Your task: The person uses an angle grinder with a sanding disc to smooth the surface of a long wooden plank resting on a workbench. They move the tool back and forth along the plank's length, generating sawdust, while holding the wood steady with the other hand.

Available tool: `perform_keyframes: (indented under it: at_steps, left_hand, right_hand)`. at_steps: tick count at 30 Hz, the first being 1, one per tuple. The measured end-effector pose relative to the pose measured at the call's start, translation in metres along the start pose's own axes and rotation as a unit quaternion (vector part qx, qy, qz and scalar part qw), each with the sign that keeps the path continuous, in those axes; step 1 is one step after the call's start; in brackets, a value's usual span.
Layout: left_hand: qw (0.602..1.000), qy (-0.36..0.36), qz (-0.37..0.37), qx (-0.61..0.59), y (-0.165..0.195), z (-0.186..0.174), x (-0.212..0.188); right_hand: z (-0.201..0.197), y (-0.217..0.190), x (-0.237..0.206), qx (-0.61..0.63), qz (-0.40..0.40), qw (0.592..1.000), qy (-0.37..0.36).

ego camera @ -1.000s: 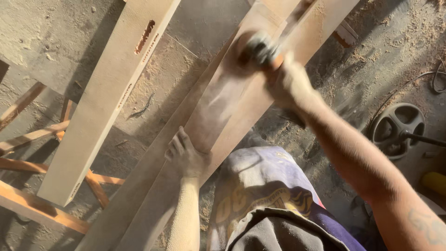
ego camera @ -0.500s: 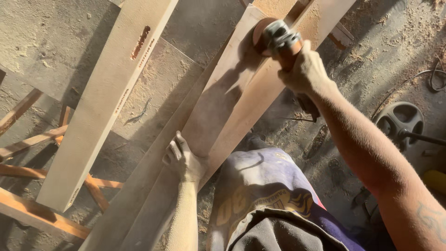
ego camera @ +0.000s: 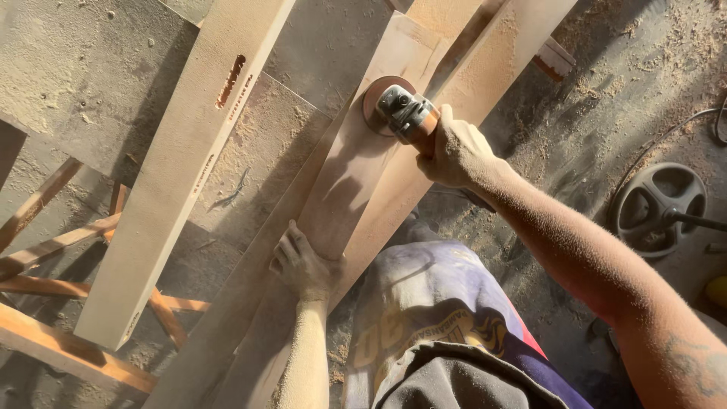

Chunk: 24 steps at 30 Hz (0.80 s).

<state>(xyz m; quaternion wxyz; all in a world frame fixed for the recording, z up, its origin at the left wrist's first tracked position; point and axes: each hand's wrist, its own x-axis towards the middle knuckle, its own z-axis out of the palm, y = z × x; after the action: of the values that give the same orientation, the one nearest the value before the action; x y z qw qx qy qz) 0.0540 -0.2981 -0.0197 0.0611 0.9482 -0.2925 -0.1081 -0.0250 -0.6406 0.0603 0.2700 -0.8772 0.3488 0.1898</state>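
Head view: your right hand (ego camera: 454, 151) has its fingers wrapped around the body of a disc sander (ego camera: 405, 113), whose round pad lies flat on the long wooden board (ego camera: 341, 189). Your left hand (ego camera: 303, 265) rests on the same board lower down, fingers curled over its left edge. The board slopes diagonally, alongside a slotted plank (ego camera: 174, 189) and above the sawdust-covered floor (ego camera: 606, 91).
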Motion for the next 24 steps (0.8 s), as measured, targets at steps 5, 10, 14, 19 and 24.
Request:
perform_keyframes:
  at_steps: [5, 10, 14, 19, 24]
  left_hand:
    - [1.000, 0.004, 0.003, 0.001, 0.000, -0.002, 0.000]
    - [0.998, -0.051, -0.028, -0.001, 0.000, -0.006, 0.003]
    - [1.000, -0.020, 0.000, 0.006, 0.001, -0.007, 0.002]
    - [0.999, -0.039, -0.022, -0.002, -0.001, -0.006, 0.001]
    - [0.999, -0.038, -0.019, -0.014, -0.003, -0.002, 0.003]
  right_hand:
    - [-0.024, 0.019, 0.032, 0.082, 0.112, 0.990, -0.023]
    - [-0.036, 0.036, 0.069, 0.101, 0.090, 0.986, 0.094]
    - [-0.035, 0.031, 0.084, 0.125, 0.131, 0.978, 0.104]
    - [-0.033, 0.014, 0.087, 0.090, 0.086, 0.983, 0.131]
    - [-0.001, -0.016, 0.043, -0.071, -0.003, 0.997, -0.012]
